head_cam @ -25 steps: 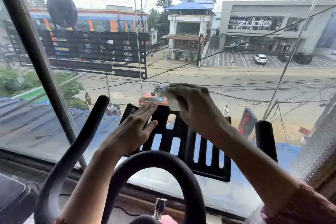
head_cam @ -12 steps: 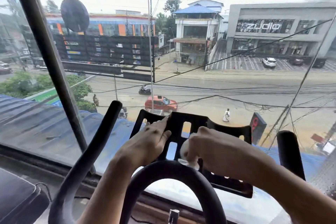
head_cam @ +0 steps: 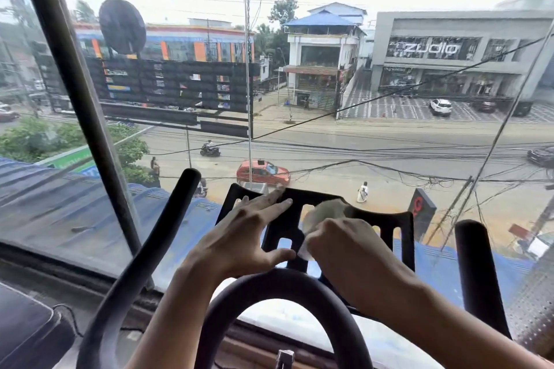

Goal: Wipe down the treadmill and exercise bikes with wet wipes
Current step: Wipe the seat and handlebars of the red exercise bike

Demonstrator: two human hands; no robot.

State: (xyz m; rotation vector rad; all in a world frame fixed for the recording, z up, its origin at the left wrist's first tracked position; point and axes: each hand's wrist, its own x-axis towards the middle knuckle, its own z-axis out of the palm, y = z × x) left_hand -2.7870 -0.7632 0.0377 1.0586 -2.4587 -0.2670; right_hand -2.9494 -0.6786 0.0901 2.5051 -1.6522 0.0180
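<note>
A black slotted holder panel (head_cam: pixel 386 223) stands at the front of the exercise bike, above its looped black handlebar (head_cam: pixel 278 290). My left hand (head_cam: pixel 242 234) lies flat on the panel's left part, fingers straight and spread. My right hand (head_cam: pixel 344 246) grips a crumpled white wet wipe (head_cam: pixel 323 213) and presses it against the panel's middle. Part of the wipe sticks out above my fingers; the rest is hidden in my hand.
A curved black handlebar arm (head_cam: pixel 144 252) rises on the left and an upright black grip (head_cam: pixel 476 272) on the right. Right behind the bike is a large window (head_cam: pixel 329 135) with a dark slanted frame bar (head_cam: pixel 75 99). A dark object (head_cam: pixel 27 332) sits at bottom left.
My right hand with the wipe went from the panel's top edge down to its lower middle, then back up a little. My left hand stayed flat on the panel's left part.
</note>
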